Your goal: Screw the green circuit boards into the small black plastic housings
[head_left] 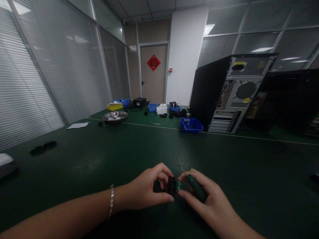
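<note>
Near the front of the green table, my left hand (pixel 152 187) grips a small black plastic housing (pixel 171 185) between thumb and fingers. Just to its right, my right hand (pixel 201 192) pinches a small green circuit board (pixel 179 186) at its fingertips. A screwdriver (pixel 195 186) with a dark green handle also lies in my right hand, its thin metal shaft pointing up and left. The board sits close beside the housing; whether they touch I cannot tell.
A blue bin (pixel 191 125) stands beside a black computer tower (pixel 224 93) at the right. Farther back are a metal bowl (pixel 115 116), a yellow tray (pixel 114 106) and a white device (pixel 161 109). White paper (pixel 77 125) and dark parts (pixel 43 147) lie at the left.
</note>
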Demonstrator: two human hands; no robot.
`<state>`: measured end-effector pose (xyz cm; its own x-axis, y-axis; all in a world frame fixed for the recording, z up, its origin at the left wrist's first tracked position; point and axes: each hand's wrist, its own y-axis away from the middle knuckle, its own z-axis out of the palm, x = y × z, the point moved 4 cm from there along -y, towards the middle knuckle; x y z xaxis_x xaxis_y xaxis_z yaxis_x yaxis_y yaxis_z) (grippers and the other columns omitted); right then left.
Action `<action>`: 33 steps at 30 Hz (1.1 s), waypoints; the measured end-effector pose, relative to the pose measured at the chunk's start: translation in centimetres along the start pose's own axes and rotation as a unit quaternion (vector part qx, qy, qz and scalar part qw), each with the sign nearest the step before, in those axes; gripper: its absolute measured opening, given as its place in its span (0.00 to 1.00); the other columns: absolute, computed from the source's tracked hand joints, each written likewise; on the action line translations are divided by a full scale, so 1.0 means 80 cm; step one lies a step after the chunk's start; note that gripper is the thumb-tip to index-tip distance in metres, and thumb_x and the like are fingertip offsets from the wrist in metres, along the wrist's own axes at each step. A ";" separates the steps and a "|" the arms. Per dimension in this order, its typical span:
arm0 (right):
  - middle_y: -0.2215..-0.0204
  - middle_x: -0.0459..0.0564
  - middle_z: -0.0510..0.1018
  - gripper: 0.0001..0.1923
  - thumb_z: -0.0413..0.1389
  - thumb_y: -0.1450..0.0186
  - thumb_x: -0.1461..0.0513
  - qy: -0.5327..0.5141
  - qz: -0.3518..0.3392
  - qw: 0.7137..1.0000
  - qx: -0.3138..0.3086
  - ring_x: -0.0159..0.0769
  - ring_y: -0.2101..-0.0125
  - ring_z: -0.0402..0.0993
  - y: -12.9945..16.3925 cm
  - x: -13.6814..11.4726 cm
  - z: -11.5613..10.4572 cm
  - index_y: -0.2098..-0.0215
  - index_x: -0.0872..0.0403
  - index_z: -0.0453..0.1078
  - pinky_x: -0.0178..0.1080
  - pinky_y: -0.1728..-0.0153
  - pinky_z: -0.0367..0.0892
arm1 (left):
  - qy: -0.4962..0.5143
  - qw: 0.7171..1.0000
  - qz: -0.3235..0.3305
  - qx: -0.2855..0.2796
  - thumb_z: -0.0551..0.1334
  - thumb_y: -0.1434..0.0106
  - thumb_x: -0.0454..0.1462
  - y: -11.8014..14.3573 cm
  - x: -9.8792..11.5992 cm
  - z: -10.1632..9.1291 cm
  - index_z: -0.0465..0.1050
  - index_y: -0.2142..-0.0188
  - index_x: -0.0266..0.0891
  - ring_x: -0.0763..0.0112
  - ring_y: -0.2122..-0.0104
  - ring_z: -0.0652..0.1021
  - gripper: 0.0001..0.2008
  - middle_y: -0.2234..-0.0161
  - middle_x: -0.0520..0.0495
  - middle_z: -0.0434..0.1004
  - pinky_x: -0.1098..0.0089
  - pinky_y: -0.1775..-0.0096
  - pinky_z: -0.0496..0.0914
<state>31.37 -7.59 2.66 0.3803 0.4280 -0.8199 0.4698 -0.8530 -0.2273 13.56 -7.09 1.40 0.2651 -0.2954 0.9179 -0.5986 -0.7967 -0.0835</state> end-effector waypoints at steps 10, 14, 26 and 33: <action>0.66 0.45 0.75 0.05 0.59 0.37 0.65 0.039 -0.050 0.998 0.011 0.36 0.64 0.74 0.006 -0.006 0.010 0.62 0.50 0.73 0.34 0.63 0.67 | -0.026 0.999 0.025 0.003 0.68 0.44 0.36 0.005 0.014 0.014 0.64 0.52 0.38 0.69 0.64 0.75 0.21 0.63 0.48 0.74 0.68 0.61 0.69; 0.66 0.46 0.76 0.06 0.59 0.37 0.65 0.046 -0.045 0.998 0.022 0.37 0.64 0.75 0.006 -0.007 0.008 0.61 0.50 0.73 0.34 0.63 0.68 | -0.042 0.999 0.025 0.015 0.68 0.43 0.37 0.006 0.013 0.013 0.64 0.53 0.37 0.69 0.65 0.75 0.21 0.65 0.48 0.75 0.68 0.61 0.69; 0.65 0.47 0.78 0.05 0.59 0.37 0.64 0.050 -0.029 0.998 0.007 0.40 0.62 0.75 0.007 0.001 0.012 0.62 0.50 0.75 0.35 0.63 0.69 | -0.027 1.000 0.007 0.008 0.69 0.45 0.37 0.003 0.011 0.011 0.64 0.54 0.37 0.69 0.65 0.74 0.22 0.62 0.47 0.74 0.68 0.61 0.69; 0.69 0.46 0.77 0.03 0.60 0.37 0.63 0.068 -0.038 0.997 -0.004 0.38 0.67 0.75 0.004 -0.007 0.010 0.64 0.51 0.76 0.35 0.66 0.68 | 0.001 1.000 0.022 -0.010 0.66 0.41 0.35 0.007 0.018 0.014 0.63 0.52 0.37 0.66 0.60 0.73 0.19 0.58 0.44 0.72 0.65 0.58 0.69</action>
<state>30.71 -8.34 2.62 0.4480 0.5283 -0.7212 0.5077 -0.8144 -0.2812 14.51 -8.56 2.25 0.2361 -0.3294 0.9142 -0.6243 -0.7724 -0.1171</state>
